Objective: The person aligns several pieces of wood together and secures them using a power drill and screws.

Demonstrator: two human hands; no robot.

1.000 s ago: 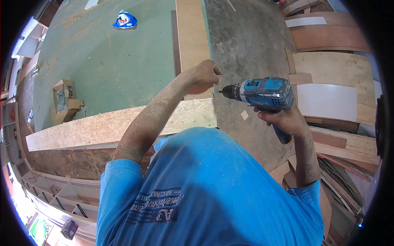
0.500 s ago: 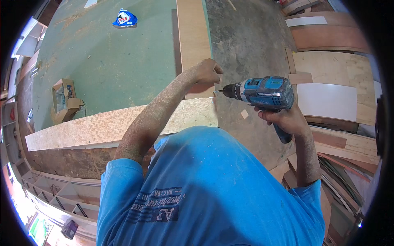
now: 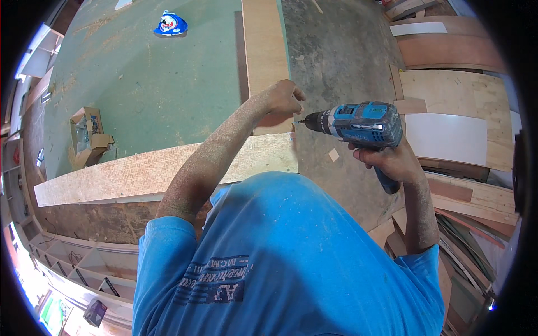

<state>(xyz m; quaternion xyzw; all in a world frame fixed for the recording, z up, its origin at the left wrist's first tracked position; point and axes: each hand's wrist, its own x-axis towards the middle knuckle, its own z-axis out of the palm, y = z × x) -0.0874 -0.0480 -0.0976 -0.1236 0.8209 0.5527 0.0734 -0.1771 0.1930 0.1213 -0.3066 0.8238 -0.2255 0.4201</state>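
My right hand point(image 3: 395, 162) is wrapped round the grip of a blue and black cordless drill point(image 3: 367, 124). The drill lies level, its chuck pointing left and its bit at the outer end of the corner between two boards. Over the far wooden board point(image 3: 265, 50) rests my left hand point(image 3: 284, 97), fingers bent over its outer edge close to the bit. A near wooden board point(image 3: 168, 163) runs leftward from that corner, just in front of my body. Whether the bit touches wood, or holds a screw, is too small to tell.
A green worktable point(image 3: 185, 84) bears a blue packet point(image 3: 170, 24) and an open cardboard box point(image 3: 88, 137). Stacked panels, including a white sheet point(image 3: 446, 139), lie to the right. A small wood offcut point(image 3: 334, 154) is on the concrete floor point(image 3: 330, 67).
The drill has shifted very slightly, its rear end a little to the right. My left hand and both boards stay practically where they were.
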